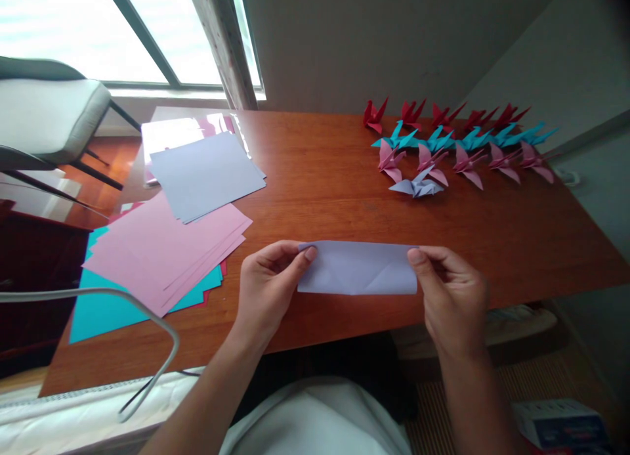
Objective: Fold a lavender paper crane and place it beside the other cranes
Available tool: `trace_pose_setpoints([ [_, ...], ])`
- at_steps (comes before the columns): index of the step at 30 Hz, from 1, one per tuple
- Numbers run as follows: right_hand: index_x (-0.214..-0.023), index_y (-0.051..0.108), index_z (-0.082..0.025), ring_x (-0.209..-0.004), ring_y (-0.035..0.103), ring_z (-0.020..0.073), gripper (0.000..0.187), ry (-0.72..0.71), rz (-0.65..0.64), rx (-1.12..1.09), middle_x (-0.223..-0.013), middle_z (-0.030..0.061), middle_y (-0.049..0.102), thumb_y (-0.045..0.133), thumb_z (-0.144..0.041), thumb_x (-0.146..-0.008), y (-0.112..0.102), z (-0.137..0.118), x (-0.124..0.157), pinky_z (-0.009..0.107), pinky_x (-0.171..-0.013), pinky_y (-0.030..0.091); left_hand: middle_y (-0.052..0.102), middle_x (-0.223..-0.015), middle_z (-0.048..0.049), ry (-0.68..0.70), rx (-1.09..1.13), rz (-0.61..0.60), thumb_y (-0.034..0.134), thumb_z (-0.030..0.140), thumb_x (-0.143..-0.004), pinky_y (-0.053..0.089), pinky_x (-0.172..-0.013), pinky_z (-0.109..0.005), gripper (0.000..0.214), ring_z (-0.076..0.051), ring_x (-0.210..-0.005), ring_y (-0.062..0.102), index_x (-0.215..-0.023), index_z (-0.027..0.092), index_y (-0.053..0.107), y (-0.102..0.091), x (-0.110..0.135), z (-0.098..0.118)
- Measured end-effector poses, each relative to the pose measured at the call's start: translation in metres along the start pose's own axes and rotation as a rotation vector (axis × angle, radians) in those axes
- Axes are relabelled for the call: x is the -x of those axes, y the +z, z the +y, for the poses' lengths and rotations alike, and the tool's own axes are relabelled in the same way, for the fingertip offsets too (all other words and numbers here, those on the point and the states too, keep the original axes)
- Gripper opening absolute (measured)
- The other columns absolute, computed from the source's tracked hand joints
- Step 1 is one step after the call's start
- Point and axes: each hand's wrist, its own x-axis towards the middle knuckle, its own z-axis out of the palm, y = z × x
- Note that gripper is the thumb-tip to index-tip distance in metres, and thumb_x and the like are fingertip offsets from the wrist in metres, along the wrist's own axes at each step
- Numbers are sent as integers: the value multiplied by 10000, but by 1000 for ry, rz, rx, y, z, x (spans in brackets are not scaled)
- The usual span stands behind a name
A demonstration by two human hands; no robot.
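A pale lavender sheet of origami paper (361,269), folded into a long rectangle, is held up in front of me near the table's front edge. Faint slanting creases run across its face. My left hand (273,278) pinches its upper left corner between thumb and fingers. At the upper right corner, my right hand (447,284) grips the paper the same way, thumb on the near face. Beyond the paper stands one finished lavender paper crane (418,186). Behind it are rows of pink cranes (468,165), turquoise cranes (438,138) and red cranes (445,117).
Loose lavender sheets (209,173) lie at the left over pink sheets (167,251), with turquoise sheets (105,310) beneath. A pale curved tube (147,307) crosses the table's left front corner. A chair (54,113) stands by the window, beyond the wooden table (315,179).
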Motion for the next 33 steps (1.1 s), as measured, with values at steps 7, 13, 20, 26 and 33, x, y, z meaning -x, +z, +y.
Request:
trace_pose_setpoints([
  [7,-790,769,-227,-646,681,165,196,-32,-180,79,-726,12,746,785,-422,-794,-9,2,-13,268,-603,552,690,-655,4,-68,15,-62,866,291,-686,410,-491,-172,166,-94,-559,567,-728,177,753,-5,-3,6],
  [13,-802,787,-226,-688,708,192,214,33,-311,33,-773,26,770,809,-432,-750,-5,9,-32,308,-622,590,673,-664,8,-83,-28,-106,854,301,-695,386,-494,-170,200,-93,-568,566,-759,167,720,-6,-12,14],
  [20,-790,773,-229,-672,693,177,177,51,-376,-24,-756,18,757,813,-393,-738,4,6,-44,286,-607,572,647,-639,18,8,-142,-127,808,310,-737,370,-483,-188,186,-103,-547,558,-761,175,682,-9,-19,15],
  [26,-805,754,-231,-692,677,173,134,36,-447,-28,-762,2,739,781,-358,-773,7,12,-52,285,-633,542,674,-727,-12,185,-476,-237,706,294,-826,435,-550,-228,111,-143,-631,594,-792,188,699,-17,-32,21],
  [33,-723,719,-209,-749,643,165,116,-135,-678,175,-796,4,710,709,-266,-823,18,18,-81,291,-671,469,682,-891,-68,441,-964,-368,581,181,-841,478,-766,-338,106,-228,-851,623,-806,195,680,-15,-52,27],
])
